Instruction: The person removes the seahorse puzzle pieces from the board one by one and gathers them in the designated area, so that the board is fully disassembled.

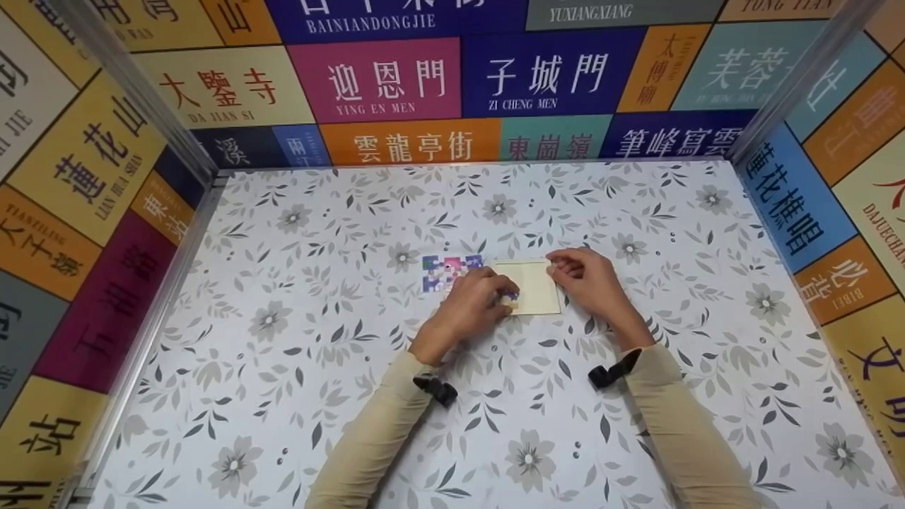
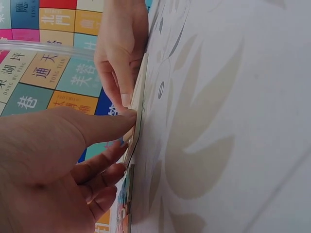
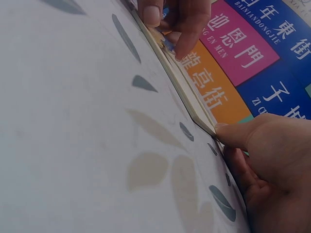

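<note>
A shallow cream puzzle tray [image 1: 539,288] lies on the table between both hands. My left hand [image 1: 468,302] bends over its left end, thumb at the near edge, and pinches a small patterned puzzle piece [image 3: 159,37] against the tray; the fingers partly cover it. At the tray's far right corner my right hand [image 1: 585,281] pinches the rim between thumb and fingers. Joined jigsaw pieces [image 1: 440,273] in purple, white and pink lie left of the tray, partly behind the left hand.
The table [image 1: 283,396] has a white covering with grey leaves and flowers. Panels with coloured lettered blocks rise at the back [image 1: 389,78], the left [image 1: 85,170] and the right [image 1: 848,226].
</note>
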A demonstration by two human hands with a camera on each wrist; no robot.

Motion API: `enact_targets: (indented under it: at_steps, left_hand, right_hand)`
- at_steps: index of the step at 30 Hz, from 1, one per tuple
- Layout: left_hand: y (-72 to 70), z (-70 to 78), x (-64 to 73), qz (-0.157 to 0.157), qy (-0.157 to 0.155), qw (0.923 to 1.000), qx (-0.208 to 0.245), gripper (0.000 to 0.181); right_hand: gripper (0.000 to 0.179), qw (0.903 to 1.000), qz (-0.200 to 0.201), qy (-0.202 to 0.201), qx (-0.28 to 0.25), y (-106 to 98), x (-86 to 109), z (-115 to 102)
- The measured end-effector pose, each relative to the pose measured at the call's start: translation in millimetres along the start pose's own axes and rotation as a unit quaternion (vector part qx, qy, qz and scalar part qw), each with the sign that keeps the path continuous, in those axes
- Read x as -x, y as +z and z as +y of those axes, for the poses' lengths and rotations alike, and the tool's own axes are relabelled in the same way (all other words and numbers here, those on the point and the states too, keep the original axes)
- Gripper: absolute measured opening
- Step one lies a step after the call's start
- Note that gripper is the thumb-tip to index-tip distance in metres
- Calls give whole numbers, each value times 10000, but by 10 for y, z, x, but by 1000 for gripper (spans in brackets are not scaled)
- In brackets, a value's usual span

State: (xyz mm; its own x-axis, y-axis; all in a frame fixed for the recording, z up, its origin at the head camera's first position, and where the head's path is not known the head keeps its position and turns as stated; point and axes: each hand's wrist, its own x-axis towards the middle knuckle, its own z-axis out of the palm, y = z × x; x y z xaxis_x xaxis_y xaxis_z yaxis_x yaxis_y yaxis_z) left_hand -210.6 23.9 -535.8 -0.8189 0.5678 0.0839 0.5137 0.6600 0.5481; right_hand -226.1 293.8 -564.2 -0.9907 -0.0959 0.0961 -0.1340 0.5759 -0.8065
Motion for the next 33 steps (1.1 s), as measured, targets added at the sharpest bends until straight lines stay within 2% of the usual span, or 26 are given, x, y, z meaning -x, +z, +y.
enact_targets:
  at_steps: [13,28,33]
  left_hand:
    - [-11,13,-6,-164,-115,9998,20,31]
    - [-41,-28,22,-295,219,9993,-81,35]
    - [-77,-72,44,-179,262,9994,-105,36]
  right_hand:
    - [27,10000,2,18,-53,7,-2,-2]
    - [27,10000,57,58,-46,16,2,-23]
    - [27,10000,40,34,-14,13,-3,-8]
